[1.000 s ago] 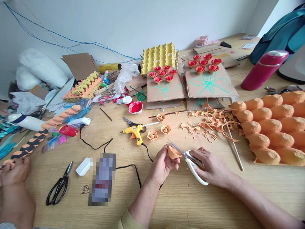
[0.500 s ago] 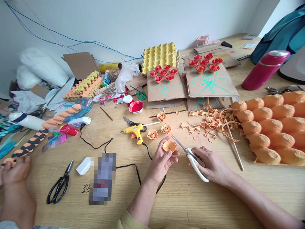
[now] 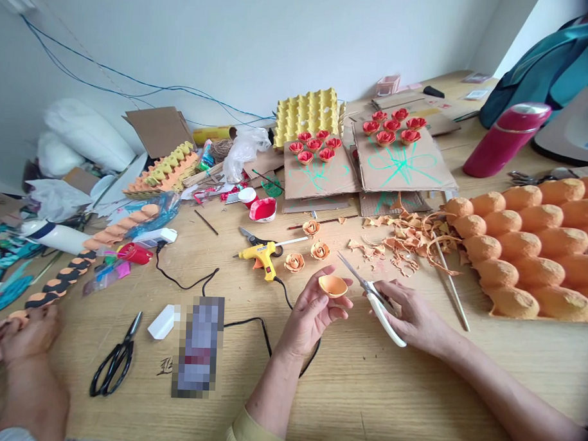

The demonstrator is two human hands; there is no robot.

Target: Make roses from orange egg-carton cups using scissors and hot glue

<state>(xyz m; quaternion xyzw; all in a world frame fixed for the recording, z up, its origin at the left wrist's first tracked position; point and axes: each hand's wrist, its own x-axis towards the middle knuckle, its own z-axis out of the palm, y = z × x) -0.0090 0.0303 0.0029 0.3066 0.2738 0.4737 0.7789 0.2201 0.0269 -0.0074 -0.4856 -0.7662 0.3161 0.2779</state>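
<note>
Between the thumb and fingers of my left hand [image 3: 315, 305] sits a small orange egg-carton cup [image 3: 333, 287], its hollow side tipped up. My right hand [image 3: 411, 314] grips white-handled scissors [image 3: 380, 317], whose blades point up and left, a little to the right of the cup and apart from it. Just beyond my left hand lie orange paper roses: one [image 3: 320, 250] close by, another [image 3: 294, 262] to its left and a third [image 3: 312, 228] behind. Orange trimmings [image 3: 399, 240] are heaped past the scissors.
A yellow glue gun [image 3: 259, 254] with a black cord lies left of the roses. Black scissors [image 3: 116, 362] rest at front left, near another person's hands [image 3: 32, 333]. A large orange egg tray [image 3: 529, 254] covers the right side. Cardboard with red roses [image 3: 402, 163] and a pink bottle [image 3: 506, 139] stand behind.
My left hand has turned the cup slightly and shifted a little right. The scissors remain in my right hand, almost where they were. The camera view has shifted slightly.
</note>
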